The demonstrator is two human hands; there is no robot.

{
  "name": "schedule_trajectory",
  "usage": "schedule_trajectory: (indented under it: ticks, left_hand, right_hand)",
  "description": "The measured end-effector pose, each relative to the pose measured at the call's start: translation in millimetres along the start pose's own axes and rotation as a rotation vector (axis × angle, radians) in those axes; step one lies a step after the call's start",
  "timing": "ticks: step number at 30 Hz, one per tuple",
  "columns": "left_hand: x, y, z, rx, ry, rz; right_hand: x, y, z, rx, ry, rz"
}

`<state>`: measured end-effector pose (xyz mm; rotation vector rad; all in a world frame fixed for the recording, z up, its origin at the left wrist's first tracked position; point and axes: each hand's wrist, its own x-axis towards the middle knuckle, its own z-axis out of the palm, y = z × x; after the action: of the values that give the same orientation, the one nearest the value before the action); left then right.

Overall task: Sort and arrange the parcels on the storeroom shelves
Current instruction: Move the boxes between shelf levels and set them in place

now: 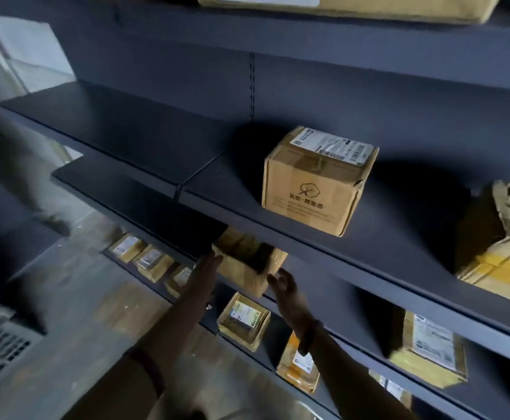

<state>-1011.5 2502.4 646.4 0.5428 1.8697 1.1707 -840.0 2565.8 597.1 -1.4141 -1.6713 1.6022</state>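
Parcel-handling step: a plain brown cardboard parcel [247, 265] sits one shelf below the tree-printed cardboard carton [317, 180]. The left hand [206, 266] presses it with straight fingers. The right hand [281, 281] curls beside it, grip unclear. Next likely needs a two-sided squeeze.

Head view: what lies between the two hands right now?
A brown cardboard parcel fills the gap: left hand flat on its left side, right hand at its right corner. Head view shows it.
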Motion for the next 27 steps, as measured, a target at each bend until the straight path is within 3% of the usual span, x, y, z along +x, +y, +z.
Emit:
schedule_trajectory:
  ticks: [9,12,17,23,27]
  left_hand:
    - [105,1,-41,0.216,-0.241,-0.051]
    - [119,-5,-40,0.180,-0.324,-0.041]
    - [113,-19,-43,0.119,-0.286,-0.060]
    - [76,-38,-64,-0.038,-0.300,-0.209]
    - [35,-55,-78,0.024,-0.341,-0.143]
  right_hand:
    - [49,-24,63,0.196,0.312,0.147]
    - [48,-22,76,0.202,0.403,0.095]
    - [24,-30,89,0.359,0.423,0.144]
    - [-41,-18,115,0.495,0.433,0.223]
    - [-82,-11,129,0.473,0.424,0.243]
